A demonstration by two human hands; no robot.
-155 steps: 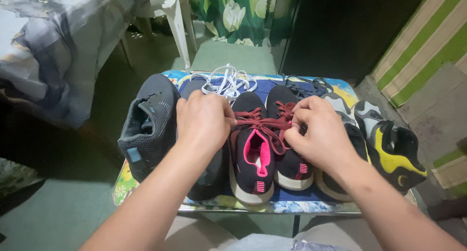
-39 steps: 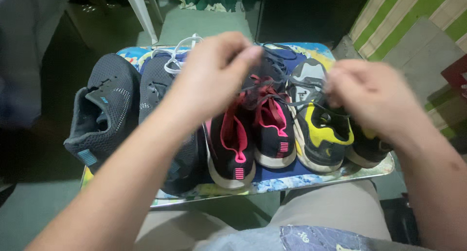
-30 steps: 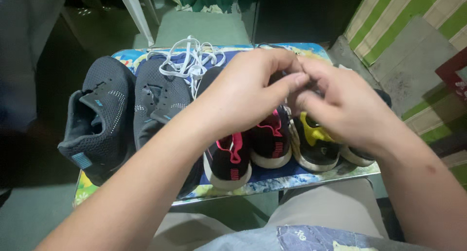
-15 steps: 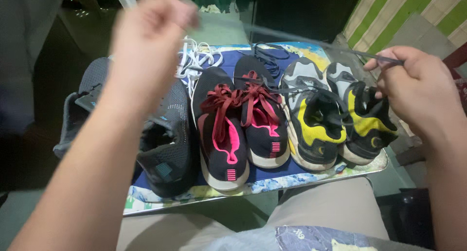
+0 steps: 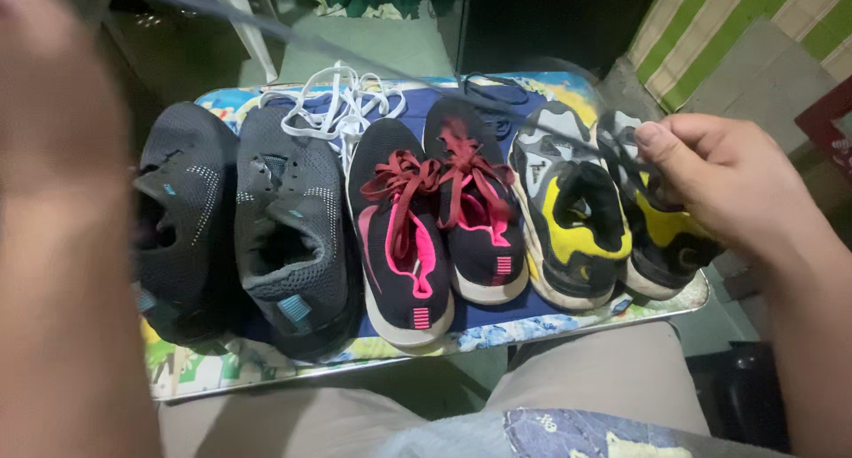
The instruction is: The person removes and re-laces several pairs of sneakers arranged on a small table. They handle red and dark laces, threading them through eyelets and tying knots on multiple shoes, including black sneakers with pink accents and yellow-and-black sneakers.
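1. Right now, head view: a dark lace (image 5: 373, 63) runs taut as a blurred line from the upper left corner down to the right hand (image 5: 723, 187).
2. Right hand: thumb and fingers pinched shut on the lace end, just above the yellow-and-black shoes (image 5: 612, 218).
3. Left hand (image 5: 49, 85): raised close to the lens, heavily blurred. Grip cannot be told; the lace heads toward it.
4. Between the hands, on the patterned tray (image 5: 532, 329): black-and-pink shoes (image 5: 435, 236) with maroon laces. Under the left forearm: grey mesh shoes (image 5: 240, 227). Beyond those, a loose white lace (image 5: 342, 107) in a heap.
5. Doing it well, my judgement: keep the pull even on both ends, hold the pinch near the tip, keep the line clear of the maroon bows so it doesn't snag.
6. Versus half a second ago: left hand has gone further up and left, now filling the frame edge; lace angle is steeper.
7. Right hand has dropped slightly toward the yellow pair, pinch unchanged. Shoes and tray have not shifted.
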